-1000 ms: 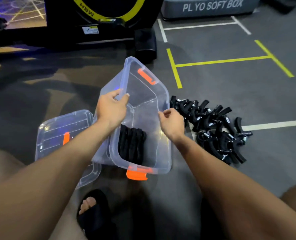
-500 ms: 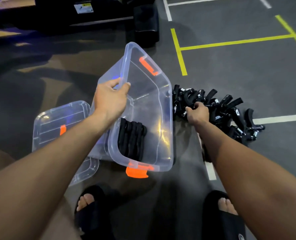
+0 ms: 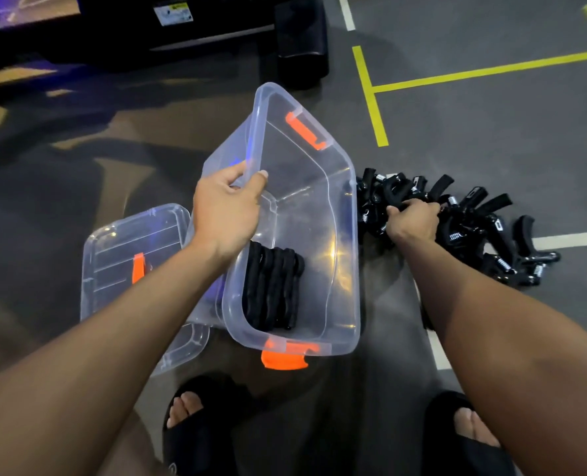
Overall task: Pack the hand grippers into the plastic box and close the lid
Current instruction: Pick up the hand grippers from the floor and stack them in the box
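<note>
Dark gym floor (image 3: 491, 139) with painted lines. The left hand (image 3: 226, 214) grips the tilted plastic box (image 3: 319, 214), mouth towards the person, probably for loading; the right hand (image 3: 413, 218) clutches hand grippers (image 3: 474, 225) piled right.

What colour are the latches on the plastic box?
Orange latches, clearest in the head view, on the clear plastic box.

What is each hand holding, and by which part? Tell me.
Left hand grips the box by its rim. Right hand grips hand grippers in the pile; which part is hidden.
</note>
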